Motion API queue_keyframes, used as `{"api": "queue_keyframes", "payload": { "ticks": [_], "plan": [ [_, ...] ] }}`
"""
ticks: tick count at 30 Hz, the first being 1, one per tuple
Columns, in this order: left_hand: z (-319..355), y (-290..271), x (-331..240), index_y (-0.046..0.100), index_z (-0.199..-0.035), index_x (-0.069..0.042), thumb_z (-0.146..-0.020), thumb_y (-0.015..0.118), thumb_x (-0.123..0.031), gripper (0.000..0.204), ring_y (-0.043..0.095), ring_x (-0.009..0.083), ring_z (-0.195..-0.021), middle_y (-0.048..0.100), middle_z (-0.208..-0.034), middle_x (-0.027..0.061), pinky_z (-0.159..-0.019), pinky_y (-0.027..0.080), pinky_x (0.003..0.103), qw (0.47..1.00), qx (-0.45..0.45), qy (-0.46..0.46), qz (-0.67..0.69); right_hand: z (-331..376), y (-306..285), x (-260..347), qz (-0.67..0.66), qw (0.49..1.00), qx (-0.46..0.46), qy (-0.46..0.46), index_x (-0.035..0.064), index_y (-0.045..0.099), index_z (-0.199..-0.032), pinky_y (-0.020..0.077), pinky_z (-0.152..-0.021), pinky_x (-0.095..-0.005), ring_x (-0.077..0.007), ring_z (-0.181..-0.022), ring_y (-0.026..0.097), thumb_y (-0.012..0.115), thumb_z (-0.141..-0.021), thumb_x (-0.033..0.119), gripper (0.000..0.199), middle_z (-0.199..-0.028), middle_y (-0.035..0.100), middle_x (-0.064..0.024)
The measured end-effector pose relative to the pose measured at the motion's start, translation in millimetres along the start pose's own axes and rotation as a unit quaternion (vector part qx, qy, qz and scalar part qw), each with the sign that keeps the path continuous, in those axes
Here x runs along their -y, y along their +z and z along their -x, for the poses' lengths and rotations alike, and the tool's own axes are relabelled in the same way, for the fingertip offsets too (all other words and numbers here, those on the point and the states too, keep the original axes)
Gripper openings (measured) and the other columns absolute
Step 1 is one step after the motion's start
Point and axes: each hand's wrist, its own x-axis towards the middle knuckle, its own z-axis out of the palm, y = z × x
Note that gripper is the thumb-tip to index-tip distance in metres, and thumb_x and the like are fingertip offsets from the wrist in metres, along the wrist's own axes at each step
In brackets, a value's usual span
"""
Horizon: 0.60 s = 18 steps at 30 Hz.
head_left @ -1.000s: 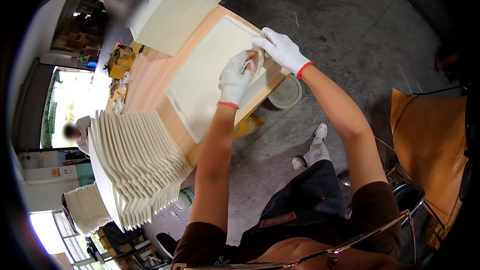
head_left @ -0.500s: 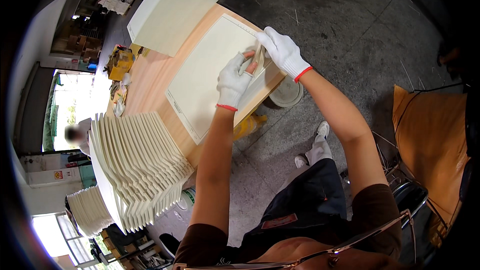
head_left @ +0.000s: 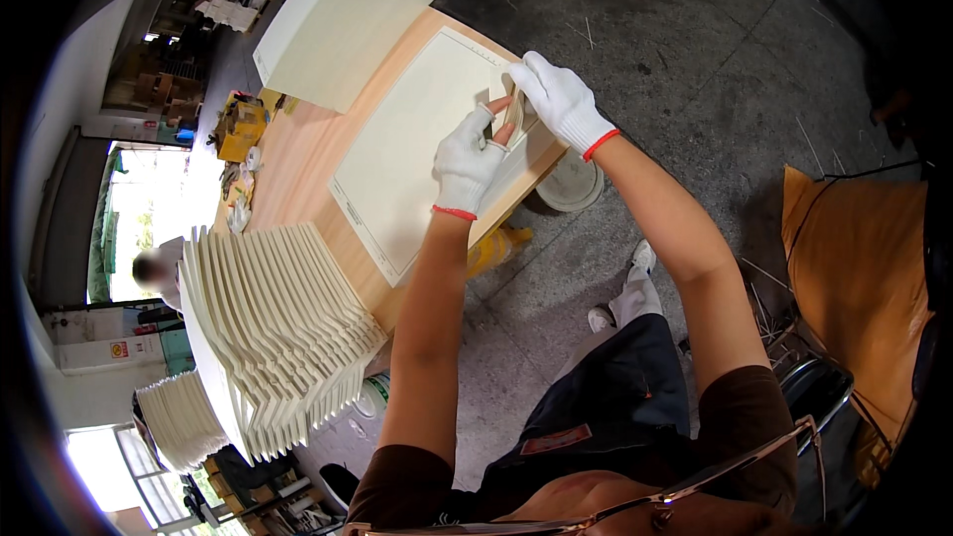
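A large pale cream sheet (head_left: 417,129) with a thin printed border lies on top of a stack on the wooden table. Its near right corner is bent up in a curl of several sheet edges (head_left: 515,116). My right hand (head_left: 558,99), in a white knit glove with a red cuff, is closed on this corner from the right. My left hand (head_left: 465,164), gloved likewise but with bare thumb and finger tips, pinches at the curled edges from the left. Its fingertips partly hide the contact.
Another pale stack (head_left: 342,30) sits at the table's far end. Fanned, bent pale sheets (head_left: 273,328) pile up at the left. A yellow box (head_left: 240,127) stands by the far left table edge. Below the right table edge is a round lid (head_left: 571,187). An orange sack (head_left: 849,268) lies right.
My left fingers have shifted slightly at the curled corner, and a pale flap now shows more above them. My right hand keeps its place.
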Motion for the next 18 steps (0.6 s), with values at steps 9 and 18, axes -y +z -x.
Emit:
{"api": "queue_keyframes", "payload": {
  "ticks": [9, 18],
  "plan": [
    [-0.2, 4.4, 4.0, 0.066, -0.124, -0.026, -0.096, 0.054, -0.021, 0.031, 0.069, 0.0281, -0.080, 0.071, -0.093, 0.0119, -0.073, 0.053, 0.035, 0.995, -0.067, 0.029, -0.072, -0.5, -0.3, 1.0, 0.005, 1.000, 0.006, 0.022, 0.0139, 0.053, -0.110, 0.0492, -0.069, -0.0494, -0.0410, -0.080, 0.065, 0.037, -0.102, 0.047, 0.037, -0.084, 0.066, -0.0199],
    [-1.8, -0.3, -8.8, 0.068, -0.120, -0.021, -0.087, 0.072, -0.025, 0.033, 0.069, 0.0197, -0.083, 0.071, -0.092, 0.0102, -0.079, 0.052, 0.029, 0.990, 0.024, -0.076, -0.118, 1.7, 1.5, -1.4, -0.019, 1.000, -0.020, 0.003, 0.0133, 0.053, -0.108, 0.0492, -0.070, -0.0492, -0.0407, -0.081, 0.065, 0.038, -0.102, 0.046, 0.037, -0.085, 0.067, -0.0200]
  ]
}}
